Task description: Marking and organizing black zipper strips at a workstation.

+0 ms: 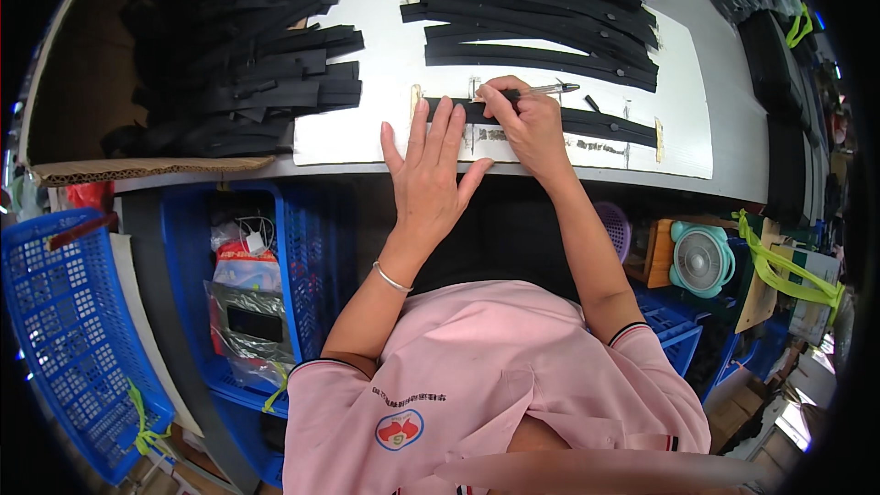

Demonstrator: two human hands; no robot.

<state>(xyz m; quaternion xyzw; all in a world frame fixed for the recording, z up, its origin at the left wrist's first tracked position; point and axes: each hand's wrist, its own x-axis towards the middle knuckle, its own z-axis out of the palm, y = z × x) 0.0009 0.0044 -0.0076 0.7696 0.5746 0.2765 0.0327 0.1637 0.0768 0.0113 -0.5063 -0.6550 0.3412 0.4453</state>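
Observation:
A black fabric strip (600, 125) lies lengthwise on a white board (686, 96) in front of me. My left hand (426, 165) rests flat with its fingers spread, the fingertips pressing the strip near its left end. Pinched in my right hand (539, 133) is a clear-barrelled pen (557, 88). Its writing tip is hidden by my fingers, close to the strip's upper edge. Small tan pieces mark the board at both ends of the strip, the right one (659, 140) in plain sight. A small black piece like a pen cap (592, 104) lies just above the strip.
More black strips (541, 57) lie in rows across the board's far part. A large pile of black strips (238, 82) fills a cardboard box (156, 170) at the left. Below the table are blue crates (316, 266) and a turquoise fan (704, 259).

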